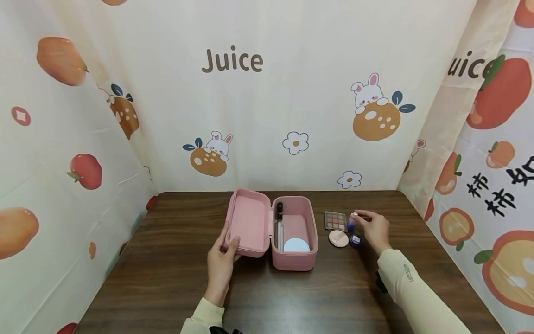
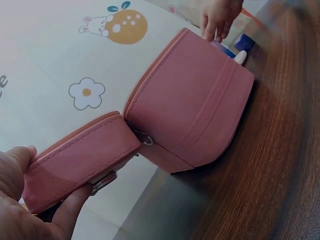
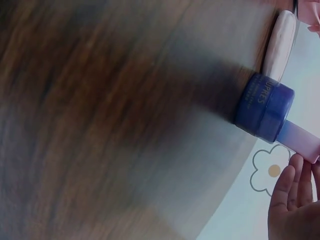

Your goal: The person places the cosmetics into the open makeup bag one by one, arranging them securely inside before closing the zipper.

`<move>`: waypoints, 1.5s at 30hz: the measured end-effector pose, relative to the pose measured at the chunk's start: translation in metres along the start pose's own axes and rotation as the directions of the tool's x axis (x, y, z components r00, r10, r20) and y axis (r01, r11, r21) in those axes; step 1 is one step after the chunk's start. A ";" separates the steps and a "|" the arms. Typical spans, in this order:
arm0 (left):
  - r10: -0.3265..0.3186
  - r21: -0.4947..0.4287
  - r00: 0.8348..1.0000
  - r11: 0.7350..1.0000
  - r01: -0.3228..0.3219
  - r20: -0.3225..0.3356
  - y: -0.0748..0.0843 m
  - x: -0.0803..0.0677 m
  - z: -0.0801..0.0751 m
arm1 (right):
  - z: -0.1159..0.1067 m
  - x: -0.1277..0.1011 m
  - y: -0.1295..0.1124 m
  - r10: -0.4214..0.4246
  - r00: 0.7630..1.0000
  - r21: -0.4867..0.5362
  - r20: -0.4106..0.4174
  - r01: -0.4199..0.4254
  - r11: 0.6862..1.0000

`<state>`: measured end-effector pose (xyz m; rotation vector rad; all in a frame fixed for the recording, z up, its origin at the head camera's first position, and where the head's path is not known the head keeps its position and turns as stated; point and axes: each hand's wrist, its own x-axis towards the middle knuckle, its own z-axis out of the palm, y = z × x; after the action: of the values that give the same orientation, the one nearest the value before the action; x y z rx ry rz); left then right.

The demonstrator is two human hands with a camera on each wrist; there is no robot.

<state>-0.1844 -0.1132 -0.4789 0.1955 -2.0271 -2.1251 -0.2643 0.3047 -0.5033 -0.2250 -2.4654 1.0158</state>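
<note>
At centre frame our left hand (image 1: 221,260) grips the open lid of the pink case (image 1: 292,232) on the worktop (image 1: 167,278); right of it, our right hand (image 1: 373,229) pinches a small blue bottle (image 1: 352,224), the case lying leftward.

sleeves: pale cream, long | right sleeve (image 1: 410,287): small dark lettering | hands: bare

Head view looks down across the table (image 1: 167,278); both wrist views sit close, sharing its wooden top.

"Juice" on backdrop (image 1: 232,61), jar (image 3: 263,106) lettering blurred
</note>
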 end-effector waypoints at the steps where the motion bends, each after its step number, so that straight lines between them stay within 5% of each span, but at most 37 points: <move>1: -0.001 0.005 1.000 1.000 0.001 -0.002 0.000 0.000 0.000 | 0.000 0.000 0.000 0.000 1.000 -0.001 0.001 0.000 1.000; 13: 0.014 0.017 1.000 1.000 -0.014 0.002 0.000 0.001 -0.001 | -0.003 0.013 -0.024 -0.065 0.997 0.008 -0.032 0.066 0.998; 30: 0.018 0.024 1.000 1.000 -0.018 -0.006 -0.002 0.002 -0.001 | 0.039 0.026 -0.135 -0.194 0.981 0.231 0.009 0.187 0.955; 45: 0.036 0.023 0.999 0.999 -0.035 -0.007 -0.003 0.002 -0.001 | 0.091 0.012 -0.147 -0.188 0.949 0.225 0.254 0.131 0.965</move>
<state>-0.1861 -0.1141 -0.4819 0.1696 -2.0356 -2.0781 -0.3145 0.1466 -0.4521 0.1939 -2.5413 1.2923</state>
